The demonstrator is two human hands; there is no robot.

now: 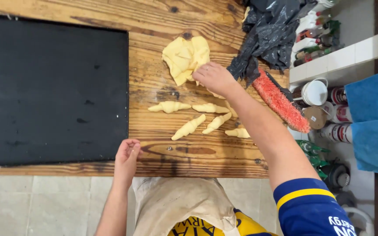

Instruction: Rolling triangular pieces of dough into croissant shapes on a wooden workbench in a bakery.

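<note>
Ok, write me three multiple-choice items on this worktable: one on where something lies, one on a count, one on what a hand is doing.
1. Where does the black tray lie relative to the shaped dough rolls?
A. To their left
B. To their right
C. On top of them

2. How many shaped dough rolls show on the wooden table?
A. Two
B. Five
C. Nine

3. What is the right hand doing?
A. Holding the red brush
B. Resting on the pile of dough pieces
C. Hanging off the table

Answers:
1. A, the tray fills the left part of the table.
2. B, five crescent rolls lie below the pile.
3. B, its fingers touch the pile's edge, while the left hand rests near the tray's corner.
</note>
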